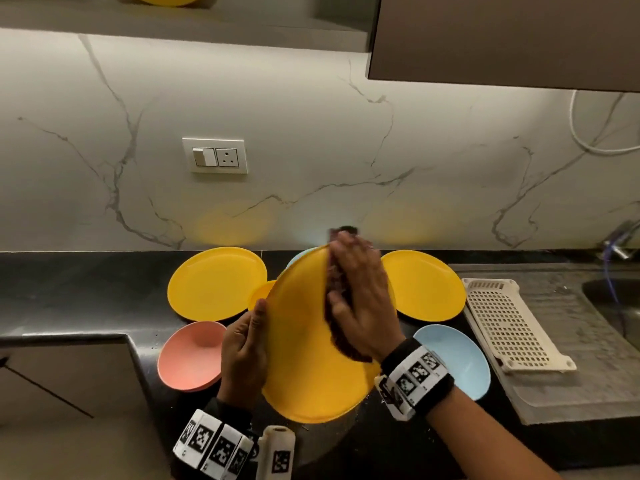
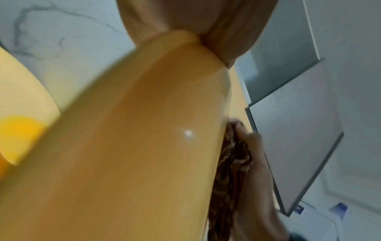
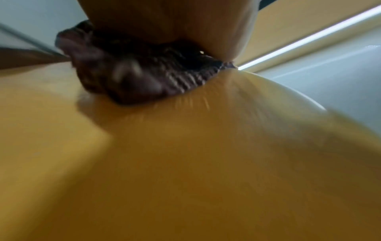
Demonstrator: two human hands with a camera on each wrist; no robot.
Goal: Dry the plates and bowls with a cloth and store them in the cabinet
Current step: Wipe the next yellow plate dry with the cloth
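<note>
Over a black table (image 1: 69,289) against a veined marble wall (image 1: 311,133) with a switch plate (image 1: 214,155), the left hand (image 1: 244,355) curls its fingers round the left rim of a tilted yellow plate (image 1: 301,358). The right hand (image 1: 360,306) lies with its fingers flat, pressing a dark cloth (image 1: 343,341) to the plate's face. On the table lie two more yellow plates (image 1: 216,284), a pink bowl (image 1: 190,356) and a blue bowl (image 1: 457,358). A white perforated tray (image 1: 509,317) rests on the steel drainboard (image 1: 588,358), under a brown cabinet (image 1: 502,39).

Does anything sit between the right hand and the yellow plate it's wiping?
Yes: the dark brown cloth lies between the right hand and the large yellow plastic plate. The left hand grips the plate's rim directly.
</note>
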